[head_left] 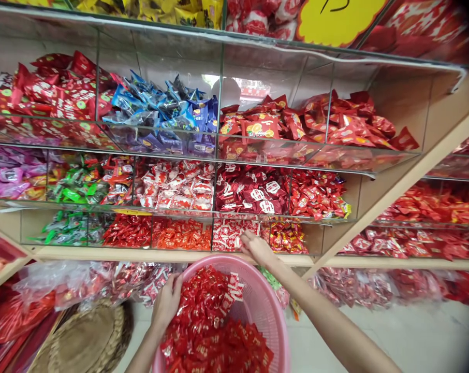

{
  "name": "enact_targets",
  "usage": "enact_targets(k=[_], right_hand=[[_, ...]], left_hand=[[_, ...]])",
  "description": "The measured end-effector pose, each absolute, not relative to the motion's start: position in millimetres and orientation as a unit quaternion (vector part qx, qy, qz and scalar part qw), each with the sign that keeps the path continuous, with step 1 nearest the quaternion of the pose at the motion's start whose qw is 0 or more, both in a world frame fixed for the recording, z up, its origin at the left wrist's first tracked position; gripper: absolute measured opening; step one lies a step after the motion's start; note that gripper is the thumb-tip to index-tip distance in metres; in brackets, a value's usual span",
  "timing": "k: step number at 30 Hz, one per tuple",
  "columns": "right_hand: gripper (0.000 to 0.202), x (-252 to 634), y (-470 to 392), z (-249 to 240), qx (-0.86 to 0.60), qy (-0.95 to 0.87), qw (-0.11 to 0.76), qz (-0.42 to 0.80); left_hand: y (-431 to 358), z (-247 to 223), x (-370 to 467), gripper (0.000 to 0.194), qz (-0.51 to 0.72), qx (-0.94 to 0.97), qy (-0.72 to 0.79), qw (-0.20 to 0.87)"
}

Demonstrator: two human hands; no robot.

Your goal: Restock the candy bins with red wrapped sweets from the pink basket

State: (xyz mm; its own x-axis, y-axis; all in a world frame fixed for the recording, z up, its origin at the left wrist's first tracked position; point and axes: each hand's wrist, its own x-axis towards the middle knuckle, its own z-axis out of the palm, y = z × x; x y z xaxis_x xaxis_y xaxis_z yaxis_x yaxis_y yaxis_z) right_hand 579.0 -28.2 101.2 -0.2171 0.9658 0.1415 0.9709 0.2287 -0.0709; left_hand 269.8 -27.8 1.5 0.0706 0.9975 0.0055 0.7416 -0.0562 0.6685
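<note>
Below the lowest shelf [114, 253], right up against the sweet display as I see it, a pink plastic basket [284, 326] sits in front of the person, its far rim overlapping the shelf's front board; whether the two touch I can't tell. The left hand [167, 300] is closed on the basket's left rim, I'd judge to steady it and hold it close under the bins. The right hand [257, 247] reaches past the far rim to the white-and-red wrapped sweets [232, 226], fingers bunched at the front of their compartment; whether they pinch a sweet, I can't tell from here.

Those sweets lie between orange-red packets [182, 234] and yellow-and-red ones [292, 234], parted by glass dividers [213, 235], presumably so the kinds don't mix.

The basket's mouth faces up and back toward the person, which suits dropping things in. It looks round, so I'd give it no true long axis, and its near edge is cut off. Inside, red-wrapped sweets [203, 295] heap toward the left and near side, leaving the right wall bare; a few white-and-red pieces [235, 287] lie near the far rim, pointing various ways.
</note>
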Motion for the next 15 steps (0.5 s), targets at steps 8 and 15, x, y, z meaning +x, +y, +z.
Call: enact_targets(k=[8, 15], right_hand=[[0.016, 546.2, -96.0, 31.0, -0.465, -0.883, -0.051, 0.047], [0.023, 544.0, -106.1, -8.5, -0.488, -0.864, -0.083, 0.09]], left_hand=[[-29.8, 4.6, 270.5, 0.043, 0.249, 0.672, 0.642, 0.272], [-30.2, 4.4, 269.8, 0.041, 0.254, 0.679, 0.636, 0.263]])
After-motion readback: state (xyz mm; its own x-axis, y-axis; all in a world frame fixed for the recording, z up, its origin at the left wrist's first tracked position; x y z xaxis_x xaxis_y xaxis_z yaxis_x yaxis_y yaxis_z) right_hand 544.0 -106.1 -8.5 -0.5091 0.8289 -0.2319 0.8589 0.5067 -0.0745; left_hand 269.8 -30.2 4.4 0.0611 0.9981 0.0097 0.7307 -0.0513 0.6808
